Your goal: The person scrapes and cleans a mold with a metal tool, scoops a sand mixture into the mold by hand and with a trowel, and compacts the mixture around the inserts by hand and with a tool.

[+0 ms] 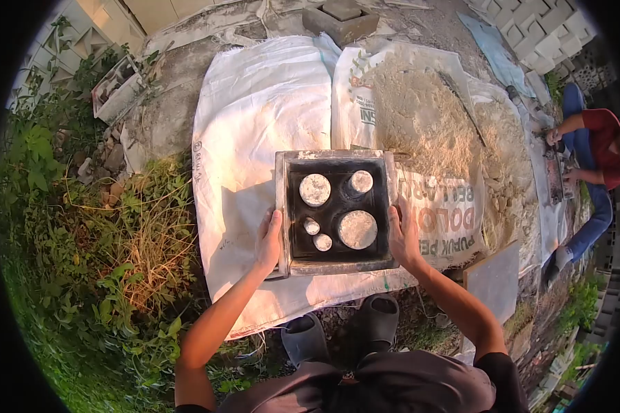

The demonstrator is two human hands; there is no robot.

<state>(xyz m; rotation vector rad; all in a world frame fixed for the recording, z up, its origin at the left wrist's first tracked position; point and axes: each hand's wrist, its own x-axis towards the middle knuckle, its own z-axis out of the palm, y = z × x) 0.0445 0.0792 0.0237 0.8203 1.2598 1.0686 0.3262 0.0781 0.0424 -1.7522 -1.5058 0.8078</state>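
Observation:
A square box-like mould (336, 267) with a worn rim and a dark inside is held up in front of me. Inside it stand several round pieces with pale, crusted tops, the largest (357, 230) at the lower right. My left hand (269, 237) grips the mould's left wall, fingers partly hidden behind it. On the opposite wall my right hand (404, 234) holds on in the same way. Below the mould lie white woven sacks (262, 103).
Sandy material (427, 113) covers the right sack. A block-shaped piece (341, 24) stands at the far edge. A grey board (492, 282) leans at lower right. Plants (62, 275) grow at left, beside a tray (117, 89). Another person (603, 148) crouches at far right.

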